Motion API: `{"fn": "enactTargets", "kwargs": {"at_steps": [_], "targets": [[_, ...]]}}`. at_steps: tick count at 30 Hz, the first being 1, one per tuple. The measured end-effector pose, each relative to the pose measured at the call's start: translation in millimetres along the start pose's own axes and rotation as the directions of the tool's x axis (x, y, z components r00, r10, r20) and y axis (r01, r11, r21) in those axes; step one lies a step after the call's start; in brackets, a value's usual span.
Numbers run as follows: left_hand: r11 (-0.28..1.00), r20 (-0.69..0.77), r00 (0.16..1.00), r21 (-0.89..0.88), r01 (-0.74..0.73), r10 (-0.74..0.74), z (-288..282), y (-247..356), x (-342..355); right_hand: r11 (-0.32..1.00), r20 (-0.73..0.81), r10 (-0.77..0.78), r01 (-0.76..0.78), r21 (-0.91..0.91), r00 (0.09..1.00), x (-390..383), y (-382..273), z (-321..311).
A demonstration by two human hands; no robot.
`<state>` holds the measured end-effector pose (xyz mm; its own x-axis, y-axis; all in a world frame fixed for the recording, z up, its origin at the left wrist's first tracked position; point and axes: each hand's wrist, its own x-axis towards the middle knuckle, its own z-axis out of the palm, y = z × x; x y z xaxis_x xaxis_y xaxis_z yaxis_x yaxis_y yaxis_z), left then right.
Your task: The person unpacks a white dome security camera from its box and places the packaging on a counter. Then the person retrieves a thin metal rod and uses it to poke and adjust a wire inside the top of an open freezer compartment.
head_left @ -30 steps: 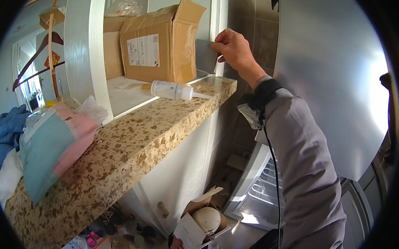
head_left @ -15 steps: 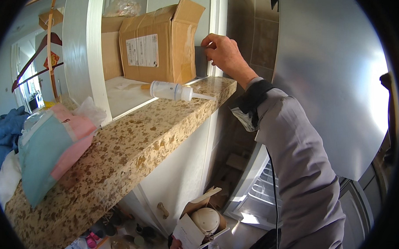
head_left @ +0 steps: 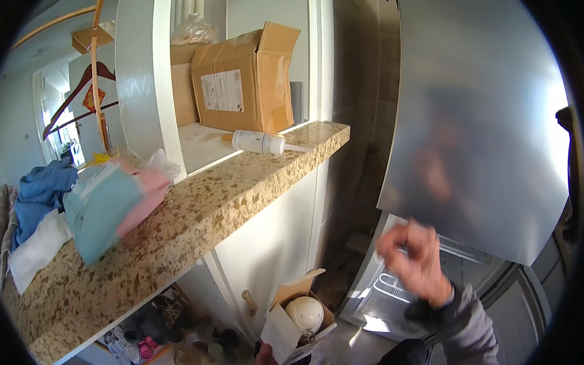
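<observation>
Below the counter (head_left: 209, 214), our left hand (head_left: 265, 358) grips the lower left side of the open box (head_left: 281, 338), a white dome (head_left: 305, 314) inside it. That box lies left of and lower than our right hand (head_left: 415, 260); our left is nearer, and its long axis we cannot tell. Our right is blurred, fingers curled, perhaps empty: we cannot tell. Half a second earlier it reaches the grey panel (head_left: 297, 102) beside the carton (head_left: 227, 88); now it is well apart.

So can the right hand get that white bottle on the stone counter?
Probably yes: the white bottle lies uncovered on the stone counter, and nothing seems to block its near side. The right hand would need to stretch over leftward.
</observation>
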<state>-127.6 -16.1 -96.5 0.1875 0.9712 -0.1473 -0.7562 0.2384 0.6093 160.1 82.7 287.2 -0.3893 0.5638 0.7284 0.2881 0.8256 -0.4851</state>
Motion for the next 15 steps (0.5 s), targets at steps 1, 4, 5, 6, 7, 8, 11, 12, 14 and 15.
{"fn": "enactTargets", "kwargs": {"at_steps": [1,4,5,6,7,8,11,12,14,15], "targets": [[0.999,0.005,1.000,-0.039,-0.007,0.007,18,5,-2,0.997,0.069,0.066,-0.069,0.035,0.995,-26,-4,2],[0.998,0.218,0.974,-0.006,-0.064,0.064,58,24,-3,0.947,0.254,0.258,-0.297,0.126,0.932,-91,-16,17],[0.997,0.217,0.973,-0.009,-0.081,0.081,68,25,-3,0.969,0.271,0.203,-0.233,0.080,0.941,-106,-17,28],[0.997,0.209,0.975,-0.008,-0.072,0.072,74,25,-4,0.987,0.264,0.129,-0.150,0.061,0.956,-117,-15,36],[0.998,0.202,0.977,-0.007,-0.063,0.063,77,25,-2,0.982,0.373,0.178,-0.187,-0.014,0.911,-128,-16,39],[0.998,0.203,0.978,-0.006,-0.058,0.058,78,22,0,0.989,0.367,0.143,-0.121,-0.082,0.919,-137,-15,46],[0.999,0.168,0.984,0.006,-0.051,0.050,67,6,5,0.968,0.434,0.138,-0.029,-0.247,0.890,-158,-12,66],[0.999,0.154,0.987,-0.003,-0.052,0.052,61,1,7,0.959,0.472,0.173,-0.038,-0.282,0.865,-165,-11,73],[1.000,0.147,0.989,0.019,-0.015,0.012,47,-8,13,0.934,0.541,0.246,-0.048,-0.353,0.804,-178,-10,86],[1.000,0.145,0.989,0.023,-0.001,-0.002,41,-11,16,0.932,0.450,0.213,-0.042,-0.359,0.867,-186,-12,92]]}}
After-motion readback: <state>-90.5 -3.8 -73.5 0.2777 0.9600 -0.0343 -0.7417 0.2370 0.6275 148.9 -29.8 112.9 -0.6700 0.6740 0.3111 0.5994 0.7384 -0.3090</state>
